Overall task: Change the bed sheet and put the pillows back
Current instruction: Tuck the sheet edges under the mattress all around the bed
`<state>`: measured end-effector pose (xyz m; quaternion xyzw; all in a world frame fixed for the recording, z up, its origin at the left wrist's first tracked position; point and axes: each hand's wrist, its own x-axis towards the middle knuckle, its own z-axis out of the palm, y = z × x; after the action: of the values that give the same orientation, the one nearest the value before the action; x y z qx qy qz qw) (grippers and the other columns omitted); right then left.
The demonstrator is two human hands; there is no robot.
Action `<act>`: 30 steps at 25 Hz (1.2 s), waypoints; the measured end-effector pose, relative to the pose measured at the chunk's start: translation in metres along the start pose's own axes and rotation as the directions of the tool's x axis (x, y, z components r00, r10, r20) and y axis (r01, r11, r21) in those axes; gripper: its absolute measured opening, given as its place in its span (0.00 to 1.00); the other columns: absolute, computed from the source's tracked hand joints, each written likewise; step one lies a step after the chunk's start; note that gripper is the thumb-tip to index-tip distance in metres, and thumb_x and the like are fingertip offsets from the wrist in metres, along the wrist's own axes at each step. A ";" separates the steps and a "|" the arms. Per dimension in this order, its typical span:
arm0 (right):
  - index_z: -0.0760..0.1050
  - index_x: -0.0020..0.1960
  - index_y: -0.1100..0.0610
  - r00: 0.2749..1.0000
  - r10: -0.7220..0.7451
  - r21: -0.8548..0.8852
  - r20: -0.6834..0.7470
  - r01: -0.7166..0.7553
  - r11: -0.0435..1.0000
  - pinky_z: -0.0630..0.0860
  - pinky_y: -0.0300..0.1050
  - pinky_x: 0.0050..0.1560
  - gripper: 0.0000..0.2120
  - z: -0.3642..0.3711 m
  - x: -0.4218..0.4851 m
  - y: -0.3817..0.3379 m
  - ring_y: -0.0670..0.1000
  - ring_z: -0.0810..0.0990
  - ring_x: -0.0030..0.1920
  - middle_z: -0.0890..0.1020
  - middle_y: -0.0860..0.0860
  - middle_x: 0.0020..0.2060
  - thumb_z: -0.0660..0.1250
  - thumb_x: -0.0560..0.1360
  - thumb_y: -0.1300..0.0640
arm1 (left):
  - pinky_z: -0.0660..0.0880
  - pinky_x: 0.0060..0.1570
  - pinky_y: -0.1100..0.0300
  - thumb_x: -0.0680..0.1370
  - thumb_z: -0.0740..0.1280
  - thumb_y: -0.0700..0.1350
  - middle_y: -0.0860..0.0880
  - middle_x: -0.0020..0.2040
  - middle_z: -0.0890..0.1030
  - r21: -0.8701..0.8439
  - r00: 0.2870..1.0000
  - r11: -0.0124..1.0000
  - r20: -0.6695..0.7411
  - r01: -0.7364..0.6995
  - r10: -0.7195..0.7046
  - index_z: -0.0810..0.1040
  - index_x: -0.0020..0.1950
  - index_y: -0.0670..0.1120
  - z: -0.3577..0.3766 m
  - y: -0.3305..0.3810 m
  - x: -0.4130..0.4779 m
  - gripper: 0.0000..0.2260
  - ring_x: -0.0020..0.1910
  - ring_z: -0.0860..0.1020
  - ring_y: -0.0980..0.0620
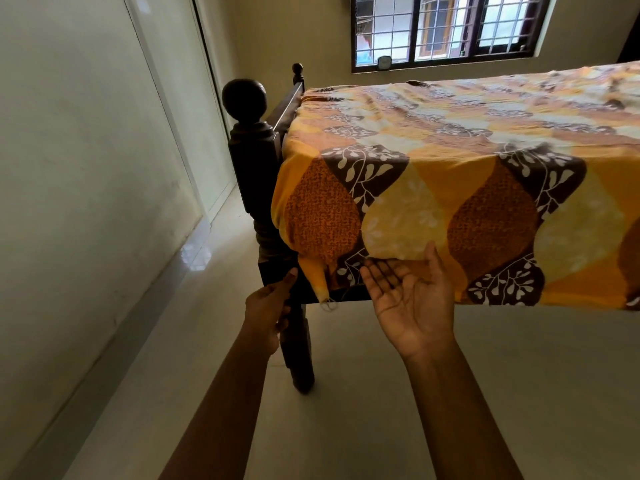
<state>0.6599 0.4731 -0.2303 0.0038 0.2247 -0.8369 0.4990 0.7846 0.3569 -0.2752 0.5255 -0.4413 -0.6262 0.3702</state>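
An orange, yellow and brown leaf-patterned bed sheet (450,174) covers the mattress and hangs down the near side of the dark wooden bed. Its corner (318,271) droops loose beside the corner bedpost (252,161). My right hand (412,299) is palm up, fingers straight, just below the sheet's hanging edge, thumb touching the cloth. My left hand (268,303) is beside the bed leg, fingers loosely bent toward the frame, holding nothing that I can see. No pillows are in view.
A pale wall (86,168) runs close along the left, leaving a narrow strip of glossy tiled floor (194,306) beside the bed. The bed leg (298,348) stands between my arms. A barred window (450,29) is at the back wall.
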 end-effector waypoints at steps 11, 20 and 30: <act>0.62 0.70 0.67 1.000 0.020 0.002 -0.006 -0.020 1.000 0.67 0.50 0.65 0.36 -0.002 0.000 -0.003 0.56 0.73 0.57 0.70 0.62 0.64 0.58 0.75 0.39 | 0.81 0.43 0.59 0.77 0.62 0.34 0.37 0.55 0.79 -0.553 0.988 0.827 0.152 0.103 -0.021 0.76 0.52 0.34 0.025 0.018 -0.016 0.06 0.43 0.83 0.47; 0.66 0.67 0.66 1.000 0.024 -0.042 0.015 -0.023 0.999 0.68 0.50 0.64 0.35 -0.003 0.000 -0.006 0.56 0.74 0.58 0.73 0.61 0.61 0.58 0.74 0.38 | 0.66 0.62 0.46 0.78 0.44 0.61 0.41 0.64 0.74 -0.799 0.947 0.566 0.306 0.202 0.095 0.67 0.68 0.43 0.047 0.008 -0.013 0.29 0.64 0.71 0.42; 0.67 0.63 0.66 0.999 0.042 -0.044 0.021 -0.041 0.998 0.68 0.50 0.66 0.33 -0.008 0.003 -0.007 0.57 0.73 0.61 0.73 0.62 0.61 0.58 0.74 0.37 | 0.59 0.67 0.43 0.76 0.45 0.68 0.38 0.63 0.74 -0.689 0.934 0.634 0.306 0.350 -0.183 0.66 0.69 0.42 0.046 -0.011 -0.020 0.35 0.65 0.70 0.39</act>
<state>0.6508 0.4760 -0.2356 -0.0116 0.2371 -0.8214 0.5187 0.7425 0.3873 -0.2765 0.3236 -0.1057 -0.8489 0.4043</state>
